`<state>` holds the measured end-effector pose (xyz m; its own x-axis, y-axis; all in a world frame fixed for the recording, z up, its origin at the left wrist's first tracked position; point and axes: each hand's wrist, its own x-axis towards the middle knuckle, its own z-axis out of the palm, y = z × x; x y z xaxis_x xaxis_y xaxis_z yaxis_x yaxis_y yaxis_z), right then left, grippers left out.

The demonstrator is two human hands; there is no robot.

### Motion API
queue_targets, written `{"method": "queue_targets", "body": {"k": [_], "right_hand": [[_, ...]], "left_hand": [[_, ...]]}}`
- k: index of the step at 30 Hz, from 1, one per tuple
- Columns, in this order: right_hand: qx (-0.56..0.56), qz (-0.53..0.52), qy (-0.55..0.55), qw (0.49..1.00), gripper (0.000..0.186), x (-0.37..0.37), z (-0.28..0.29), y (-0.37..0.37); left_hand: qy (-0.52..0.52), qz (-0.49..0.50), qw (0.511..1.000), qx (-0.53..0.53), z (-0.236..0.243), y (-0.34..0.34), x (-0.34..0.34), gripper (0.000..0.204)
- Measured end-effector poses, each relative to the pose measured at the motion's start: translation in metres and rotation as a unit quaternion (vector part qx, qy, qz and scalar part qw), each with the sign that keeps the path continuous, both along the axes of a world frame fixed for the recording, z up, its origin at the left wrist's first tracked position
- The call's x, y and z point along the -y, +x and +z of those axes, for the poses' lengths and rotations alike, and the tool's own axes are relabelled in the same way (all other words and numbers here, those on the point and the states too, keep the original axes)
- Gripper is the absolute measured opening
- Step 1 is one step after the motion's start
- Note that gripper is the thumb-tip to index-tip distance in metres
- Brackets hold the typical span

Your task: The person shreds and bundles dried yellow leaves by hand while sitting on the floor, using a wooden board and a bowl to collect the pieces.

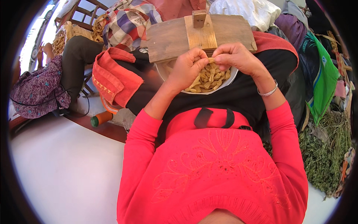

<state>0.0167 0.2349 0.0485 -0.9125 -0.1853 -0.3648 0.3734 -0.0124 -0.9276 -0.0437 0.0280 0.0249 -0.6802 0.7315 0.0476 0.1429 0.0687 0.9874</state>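
Observation:
Over a white bowl (pixel 161 71) in my lap, my left hand (pixel 187 70) and my right hand (pixel 240 59) meet fingertip to fingertip. Both are closed in a pinch on a small yellowish-tan twisted piece (pixel 211 59), which spans the narrow gap between them. Many similar wrinkled tan pieces (pixel 210 80) fill the bowl under my fingers. A wooden board (pixel 235 33) with a lighter cross strip and an upright block lies across my lap just beyond the hands. It covers the bowl's far side.
Red towels (pixel 115 76) drape over both my legs. Another person's dark trouser leg (pixel 77 61) is at the left, near more tan pieces (pixel 62 42). A white sack (pixel 248 13) lies behind the board. At the right are a green bag (pixel 323 80) and dried leafy stems (pixel 324 153).

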Motion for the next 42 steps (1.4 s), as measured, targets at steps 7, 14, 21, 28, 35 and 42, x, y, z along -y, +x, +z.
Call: {"method": "queue_targets", "body": {"k": [7, 14, 21, 28, 35, 42], "right_hand": [[-0.137, -0.135, 0.060, 0.979, 0.013, 0.003, -0.011, -0.027], [-0.235, -0.177, 0.225, 0.929, 0.012, 0.007, -0.040, -0.053], [-0.320, -0.184, 0.388, 0.845, 0.008, 0.017, -0.046, -0.052], [-0.462, -0.209, 0.415, 0.755, 0.014, 0.062, -0.018, -0.021], [-0.290, -0.104, 0.480, 0.821, 0.029, 0.022, -0.023, 0.004], [-0.081, -0.085, -0.214, 0.970, 0.023, 0.065, 0.060, 0.066]], "left_hand": [[0.022, 0.035, 0.997, 0.069, -0.011, -0.048, -0.007, 0.010], [-0.008, 0.097, 0.990, 0.101, -0.021, -0.075, -0.013, 0.011], [-0.134, 0.159, 0.960, -0.187, -0.037, -0.086, -0.010, 0.010], [0.047, 0.127, 0.976, 0.172, -0.023, -0.006, -0.016, 0.018], [-0.088, -0.017, 0.993, 0.071, 0.003, -0.011, 0.009, 0.028], [0.116, -0.051, 0.976, 0.177, 0.051, 0.017, -0.006, 0.038]]}}
